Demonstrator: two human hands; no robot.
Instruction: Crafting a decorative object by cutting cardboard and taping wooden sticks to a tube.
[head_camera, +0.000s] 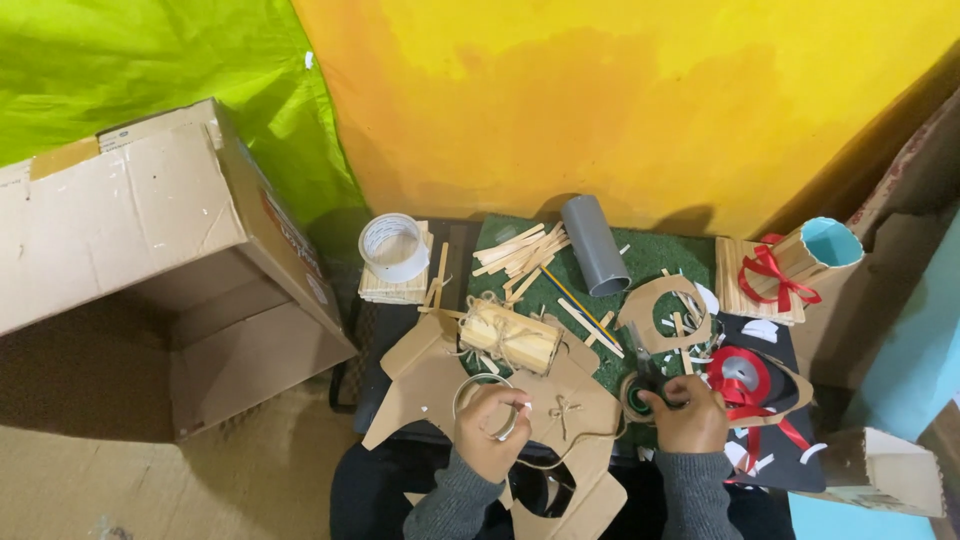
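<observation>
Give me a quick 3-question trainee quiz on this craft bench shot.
1. True or false: the grey tube stands upright on the green mat.
2. What does the left hand hold? A) a thin ring B) a pencil C) the tape roll
3. Fill in: the red ribbon spool lies to the ____ of the right hand.

Key
1. False: it lies on its side.
2. A: a thin ring, held over the cardboard sheet. The white tape roll sits apart on a stick block.
3. Right. The right hand holds scissors, and the spool lies just beyond it.
</observation>
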